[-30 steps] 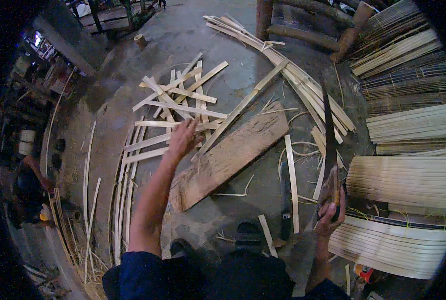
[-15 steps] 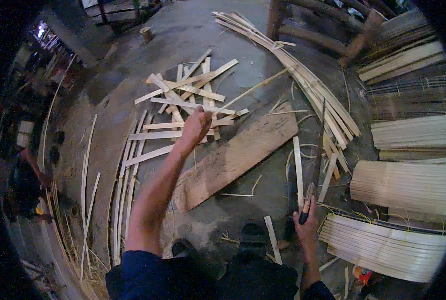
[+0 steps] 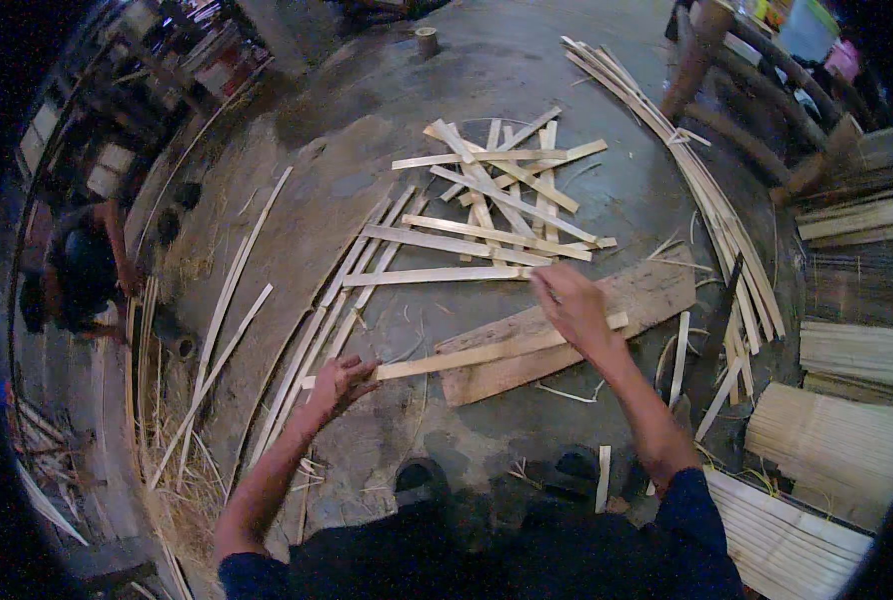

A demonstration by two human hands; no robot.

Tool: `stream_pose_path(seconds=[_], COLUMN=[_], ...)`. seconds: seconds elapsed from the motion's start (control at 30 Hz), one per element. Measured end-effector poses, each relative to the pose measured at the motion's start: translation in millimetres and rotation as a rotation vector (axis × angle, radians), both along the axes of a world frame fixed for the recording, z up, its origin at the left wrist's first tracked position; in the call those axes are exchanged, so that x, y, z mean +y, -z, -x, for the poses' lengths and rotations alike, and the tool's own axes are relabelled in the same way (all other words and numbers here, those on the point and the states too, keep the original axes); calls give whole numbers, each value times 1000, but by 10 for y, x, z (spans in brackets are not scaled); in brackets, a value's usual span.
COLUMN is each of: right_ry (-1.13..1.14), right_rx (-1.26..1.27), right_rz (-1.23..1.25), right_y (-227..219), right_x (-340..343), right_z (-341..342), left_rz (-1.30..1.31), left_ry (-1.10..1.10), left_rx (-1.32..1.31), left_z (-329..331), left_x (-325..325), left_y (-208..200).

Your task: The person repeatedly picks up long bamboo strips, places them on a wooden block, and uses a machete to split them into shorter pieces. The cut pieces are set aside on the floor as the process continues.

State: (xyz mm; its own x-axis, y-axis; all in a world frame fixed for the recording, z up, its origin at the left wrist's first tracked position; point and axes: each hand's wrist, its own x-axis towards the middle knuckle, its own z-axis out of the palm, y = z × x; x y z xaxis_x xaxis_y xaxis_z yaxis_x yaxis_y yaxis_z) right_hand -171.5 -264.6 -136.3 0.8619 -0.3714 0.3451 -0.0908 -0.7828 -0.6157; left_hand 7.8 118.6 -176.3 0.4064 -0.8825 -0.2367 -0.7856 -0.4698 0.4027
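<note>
My left hand is closed round the near left end of a long, pale bamboo strip. The strip slants up to the right across a wooden plank on the floor and passes below my right wrist. My right hand is above the plank with its fingers curled together; what they grip, if anything, is hidden. Its fingertips are by the end of another bamboo strip. Beyond lies a criss-crossed heap of bamboo strips. A dark machete blade is to the right of the plank.
Long bamboo strips lie in a curved bundle at the right, beside stacked slat bundles. More strips and loose shavings are at the left. Another person is at the far left.
My right hand has let go of the machete and moved over the plank. My left hand has come back from the heap and now holds a bamboo strip. The view has shifted left.
</note>
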Motion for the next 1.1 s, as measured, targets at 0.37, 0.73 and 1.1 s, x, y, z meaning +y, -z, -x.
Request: stream_pose_path(seconds=[0.37, 0.73, 1.1], right_ry=[1, -394, -547], right_rx=[469, 313, 447], right_rz=[501, 294, 345], right_y=[1107, 534, 723], right_x=[98, 609, 1532], right_z=[-1346, -560, -425], left_rz=[350, 678, 797], left_ry=[-1101, -1516, -1554], left_rx=[-333, 43, -41], left_z=[678, 609, 613], left_x=[474, 679, 656], left_y=[752, 997, 1077])
